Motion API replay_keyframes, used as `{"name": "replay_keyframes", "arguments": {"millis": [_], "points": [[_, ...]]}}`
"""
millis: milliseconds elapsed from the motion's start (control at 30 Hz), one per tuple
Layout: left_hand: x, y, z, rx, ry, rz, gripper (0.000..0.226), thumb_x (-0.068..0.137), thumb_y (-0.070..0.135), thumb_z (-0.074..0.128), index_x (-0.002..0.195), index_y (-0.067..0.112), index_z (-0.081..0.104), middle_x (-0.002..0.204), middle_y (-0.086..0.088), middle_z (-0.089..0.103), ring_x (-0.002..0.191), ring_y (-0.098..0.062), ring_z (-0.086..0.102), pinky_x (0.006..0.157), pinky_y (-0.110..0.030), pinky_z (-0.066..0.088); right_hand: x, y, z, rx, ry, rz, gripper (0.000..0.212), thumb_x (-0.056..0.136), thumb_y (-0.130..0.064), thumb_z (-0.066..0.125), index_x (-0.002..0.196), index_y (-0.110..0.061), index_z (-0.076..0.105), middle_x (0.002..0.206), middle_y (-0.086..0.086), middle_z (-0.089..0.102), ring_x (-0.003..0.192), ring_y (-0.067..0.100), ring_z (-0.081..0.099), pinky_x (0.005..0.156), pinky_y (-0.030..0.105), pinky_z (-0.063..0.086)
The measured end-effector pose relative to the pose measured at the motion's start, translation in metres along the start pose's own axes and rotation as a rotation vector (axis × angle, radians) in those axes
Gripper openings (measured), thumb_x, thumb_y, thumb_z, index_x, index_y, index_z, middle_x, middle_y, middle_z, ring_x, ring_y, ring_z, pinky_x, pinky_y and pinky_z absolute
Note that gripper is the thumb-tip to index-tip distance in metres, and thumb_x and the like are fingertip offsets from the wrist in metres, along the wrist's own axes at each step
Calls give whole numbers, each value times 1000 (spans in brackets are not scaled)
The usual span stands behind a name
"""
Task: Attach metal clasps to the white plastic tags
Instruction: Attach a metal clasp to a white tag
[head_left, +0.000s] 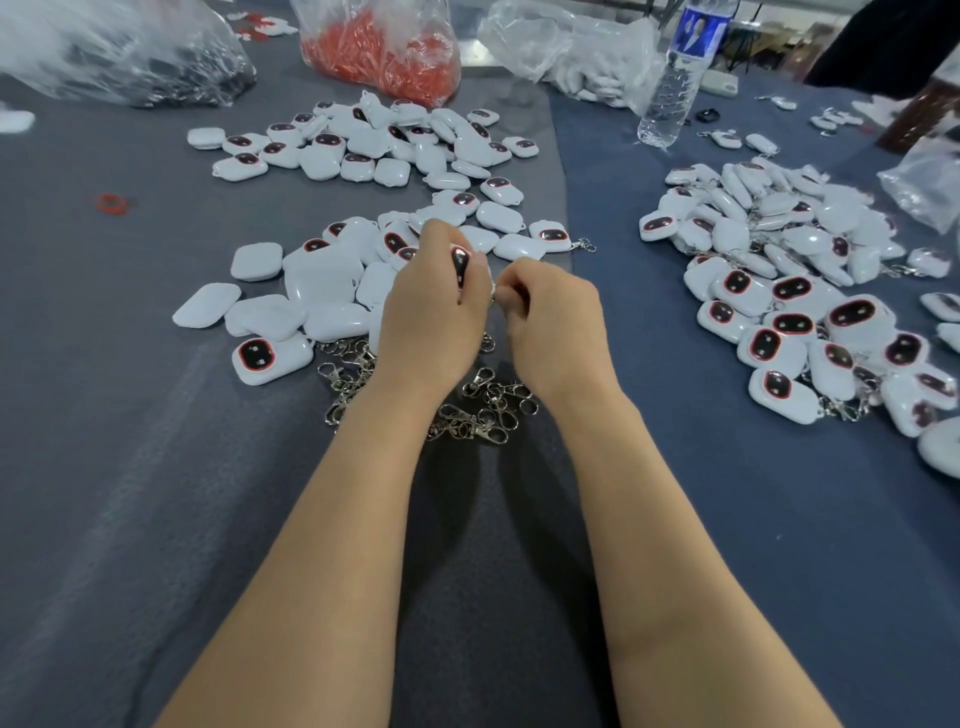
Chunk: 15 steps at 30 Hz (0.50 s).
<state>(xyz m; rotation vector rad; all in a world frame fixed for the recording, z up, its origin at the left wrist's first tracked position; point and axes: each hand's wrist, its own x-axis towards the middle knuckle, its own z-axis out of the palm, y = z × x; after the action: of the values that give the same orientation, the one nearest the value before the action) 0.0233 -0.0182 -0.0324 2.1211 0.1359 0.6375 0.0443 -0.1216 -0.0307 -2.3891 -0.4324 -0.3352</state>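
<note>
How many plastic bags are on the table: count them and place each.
4. The dark-parts bag far left, the red-pieces bag top centre, the white-items bag left of the water bottle, the clear bag at the right edge. Others may lie out of frame.

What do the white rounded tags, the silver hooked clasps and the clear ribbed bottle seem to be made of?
White rounded tags: glossy moulded plastic, judging by smooth shiny highlights.
Silver hooked clasps: probably plated metal, given bright mirror-like glints.
Clear ribbed bottle: thin transparent plastic; the background shows through its wall.
</note>
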Motion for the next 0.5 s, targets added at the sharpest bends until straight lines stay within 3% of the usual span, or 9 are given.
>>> {"name": "replay_keyframes", "arguments": {"millis": [67, 133, 200, 267, 367, 500], "points": [[-1, 0, -1, 46, 5, 51, 11, 98, 24, 43, 101, 14, 46, 77, 1, 56, 72, -18, 52, 66, -32, 40, -1, 0, -1, -8, -16, 2, 14, 92, -10, 48, 83, -12, 58, 76, -1, 56, 76, 24, 51, 70, 37, 43], [1, 0, 0, -68, 44, -4, 8, 97, 23, 44, 100, 15, 47, 76, 7, 54, 70, -5, 53, 66, -21, 41, -2, -4, -1, 130, 19, 29, 12, 93, -11, 48, 83, -14, 55, 80, -3, 57, 78, 20, 52, 72, 32, 43], [6, 1, 3, -337, 69, -219, 8, 96, 21, 45, 98, 15, 50, 76, 9, 53, 63, 3, 50, 63, -14, 40, -2, -8, 0, 330, 47, 66, 11, 93, -9, 51, 86, -18, 53, 83, -8, 57, 81, 9, 54, 70, 15, 42], [8, 4, 5, -740, -12, -498, 14, 96, 18, 42, 88, 12, 52, 64, 4, 49, 50, -5, 44, 53, -21, 37, -3, -12, -1, 511, 70, 86, 16, 91, -4, 54, 86, -19, 52, 79, -13, 56, 71, -6, 54, 62, 5, 39], [8, 6, 3, -1198, -181, -713, 26, 99, 18, 38, 78, 10, 52, 54, 3, 41, 40, -4, 34, 40, -15, 29, -3, -13, -3, 690, 108, 114, 16, 90, 0, 55, 85, -15, 55, 71, -9, 59, 57, -9, 56, 54, 3, 40], [8, 4, -1, -1420, -293, -838, 28, 99, 17, 38, 79, 5, 54, 54, 3, 40, 36, -1, 34, 33, -10, 30, -1, -10, 0, 609, 144, 111, 11, 90, -6, 59, 88, -17, 63, 75, -12, 62, 64, -8, 57, 61, 6, 43]]}}
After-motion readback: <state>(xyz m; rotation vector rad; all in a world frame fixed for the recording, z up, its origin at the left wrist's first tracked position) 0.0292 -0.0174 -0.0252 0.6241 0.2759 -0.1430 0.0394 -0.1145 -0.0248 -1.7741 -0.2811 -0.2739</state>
